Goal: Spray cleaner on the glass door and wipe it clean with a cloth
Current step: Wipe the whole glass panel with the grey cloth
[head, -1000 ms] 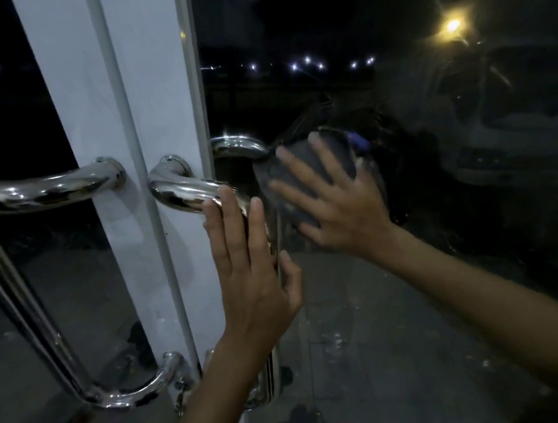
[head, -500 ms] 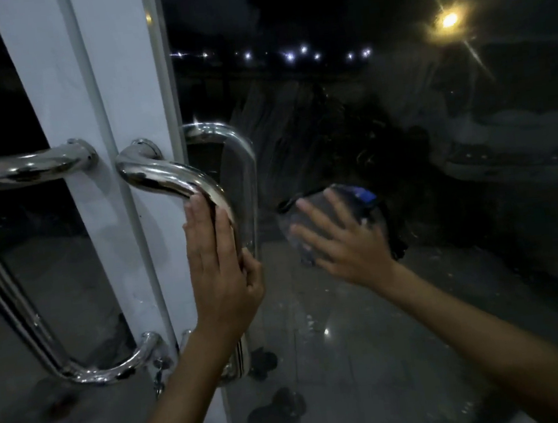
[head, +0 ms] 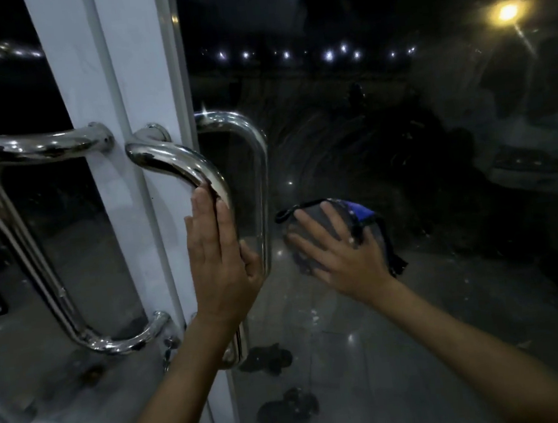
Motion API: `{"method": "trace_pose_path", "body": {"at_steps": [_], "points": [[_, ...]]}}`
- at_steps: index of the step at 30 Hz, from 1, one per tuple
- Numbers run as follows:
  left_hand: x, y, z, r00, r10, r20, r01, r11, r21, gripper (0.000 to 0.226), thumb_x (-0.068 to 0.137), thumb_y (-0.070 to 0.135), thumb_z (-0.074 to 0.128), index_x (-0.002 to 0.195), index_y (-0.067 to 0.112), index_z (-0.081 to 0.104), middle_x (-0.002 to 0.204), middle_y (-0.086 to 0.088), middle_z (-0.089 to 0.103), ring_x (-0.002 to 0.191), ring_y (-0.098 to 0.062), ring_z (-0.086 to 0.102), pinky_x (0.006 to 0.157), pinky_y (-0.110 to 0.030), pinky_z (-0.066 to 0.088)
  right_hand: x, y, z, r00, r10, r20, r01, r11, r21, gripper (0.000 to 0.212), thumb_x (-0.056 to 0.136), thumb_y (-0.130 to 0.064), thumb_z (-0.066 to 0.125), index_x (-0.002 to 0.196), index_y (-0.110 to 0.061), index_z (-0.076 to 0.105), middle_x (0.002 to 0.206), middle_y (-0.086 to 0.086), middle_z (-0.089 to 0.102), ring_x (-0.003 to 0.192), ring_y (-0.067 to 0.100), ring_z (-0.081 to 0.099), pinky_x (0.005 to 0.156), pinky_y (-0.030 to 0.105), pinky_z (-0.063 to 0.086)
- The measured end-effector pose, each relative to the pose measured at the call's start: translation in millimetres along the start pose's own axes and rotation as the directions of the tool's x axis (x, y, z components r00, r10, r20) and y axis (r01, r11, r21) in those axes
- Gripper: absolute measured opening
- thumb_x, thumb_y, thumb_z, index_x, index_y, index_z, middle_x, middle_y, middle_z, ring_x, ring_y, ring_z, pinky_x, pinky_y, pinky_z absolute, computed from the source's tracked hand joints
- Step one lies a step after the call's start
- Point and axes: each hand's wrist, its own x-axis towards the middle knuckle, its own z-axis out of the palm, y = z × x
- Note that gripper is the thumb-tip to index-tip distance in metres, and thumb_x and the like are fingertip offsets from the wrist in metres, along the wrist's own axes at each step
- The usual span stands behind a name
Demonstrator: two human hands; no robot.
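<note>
The glass door [head: 403, 163] spreads out all around your right palm. It is stiff, slick and likely breakable, so press flat rather than hard. Under your left hand [head: 221, 262] is the steel handle [head: 212, 177]; your fingers lie straight along it, bracing rather than clasping. The cloth [head: 357, 213], soft and light, sits between your right hand [head: 341, 256] and the pane, pinned by splayed, flat fingers. Bear on its middle, or it may slide out.
</note>
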Motion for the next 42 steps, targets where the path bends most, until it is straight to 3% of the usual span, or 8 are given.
{"method": "trace_pose_path", "body": {"at_steps": [7, 14, 18, 22, 29, 32, 38, 42], "points": [[-5.5, -0.1, 5.0, 1.0, 0.012, -0.02, -0.011, 0.999, 0.035, 0.091, 0.076, -0.007, 0.05, 0.151, 0.007, 0.0, 0.16, -0.006, -0.01, 0.147, -0.027, 0.003, 0.118, -0.049, 0.014, 71.7, 12.2, -24.6, 0.917, 0.37, -0.15, -0.38, 0.924, -0.042, 0.06, 0.092, -0.049, 0.046, 0.148, -0.031, 0.036, 0.156, 0.004, 0.031, 0.141, 0.042, 0.019, 0.11, 0.063, 0.007], [-10.0, -2.4, 4.0, 1.0, 0.008, 0.001, -0.008, 0.999, 0.031, 0.092, 0.077, -0.007, 0.052, 0.151, 0.009, 0.0, 0.16, -0.005, -0.01, 0.147, -0.027, 0.003, 0.117, -0.05, 0.015, 9.1, -20.9, 9.9, 0.999, 0.031, 0.013, -0.031, 1.0, -0.005, 0.059, 0.091, -0.044, 0.051, 0.147, -0.031, 0.038, 0.162, 0.0, 0.005, 0.149, 0.031, 0.006, 0.095, 0.046, 0.032], [-12.1, -1.3, 4.6, 1.0, -0.003, -0.006, 0.003, 1.0, 0.028, 0.096, 0.075, -0.008, 0.055, 0.151, 0.009, 0.0, 0.16, -0.005, -0.01, 0.147, -0.026, 0.003, 0.117, -0.05, 0.016, 2.9, 28.8, -13.5, 0.981, 0.189, -0.047, -0.192, 0.979, -0.071, 0.059, 0.09, -0.043, 0.045, 0.146, -0.028, 0.034, 0.162, 0.006, 0.011, 0.147, 0.037, 0.004, 0.116, 0.053, 0.004], [-14.2, -2.0, 6.0, 1.0, -0.016, -0.003, 0.016, 0.999, 0.032, 0.092, 0.079, -0.006, 0.053, 0.152, 0.011, -0.001, 0.16, -0.003, -0.011, 0.147, -0.026, 0.003, 0.117, -0.051, 0.016, 58.3, 20.9, -21.9, 0.889, 0.429, -0.158, -0.441, 0.896, -0.052, 0.059, 0.093, -0.051, 0.046, 0.148, -0.032, 0.036, 0.155, 0.006, 0.029, 0.139, 0.043, 0.019, 0.111, 0.062, 0.006], [-16.3, -2.0, 3.3, 1.0, -0.019, 0.017, 0.018, 0.999, 0.026, 0.099, 0.076, -0.01, 0.054, 0.152, 0.014, -0.004, 0.159, 0.0, -0.013, 0.147, -0.024, 0.0, 0.118, -0.049, 0.013, -5.8, -13.8, 10.5, 0.999, 0.022, 0.038, -0.022, 1.0, 0.004, 0.053, 0.097, -0.04, 0.035, 0.149, -0.03, 0.029, 0.163, 0.005, 0.005, 0.144, 0.033, 0.013, 0.114, 0.049, 0.02], [-17.7, 2.0, 2.3, 0.999, -0.041, 0.026, 0.041, 0.999, 0.008, 0.101, 0.075, -0.01, 0.054, 0.151, 0.015, -0.006, 0.159, 0.002, -0.014, 0.148, -0.022, -0.002, 0.116, -0.053, 0.018, -41.5, 24.4, -5.6, 0.992, 0.108, 0.059, -0.107, 0.994, -0.02, 0.065, 0.086, -0.043, 0.037, 0.149, -0.034, 0.025, 0.161, 0.0, -0.015, 0.144, 0.031, 0.011, 0.108, 0.062, 0.028], [-19.5, 5.3, 6.2, 0.998, -0.064, -0.002, 0.064, 0.997, 0.045, 0.109, 0.068, -0.016, 0.058, 0.152, 0.014, -0.004, 0.159, 0.002, -0.013, 0.148, -0.021, 0.0, 0.117, -0.047, 0.02, 16.3, 51.7, -27.3, 0.868, 0.475, -0.145, -0.489, 0.869, -0.082, 0.061, 0.094, -0.051, 0.045, 0.15, -0.031, 0.032, 0.155, 0.011, 0.031, 0.139, 0.046, 0.02, 0.109, 0.066, 0.01], [-17.7, 4.1, 4.0, 0.999, -0.051, 0.002, 0.051, 0.998, 0.04, 0.104, 0.07, -0.014, 0.056, 0.152, 0.012, -0.002, 0.16, -0.001, -0.011, 0.148, -0.023, 0.001, 0.119, -0.044, 0.014, 15.1, 7.6, -7.7, 0.947, 0.317, -0.048, -0.32, 0.944, -0.081, 0.062, 0.094, -0.049, 0.043, 0.151, -0.03, 0.025, 0.157, 0.006, 0.02, 0.143, 0.043, 0.012, 0.114, 0.061, -0.001]]}}
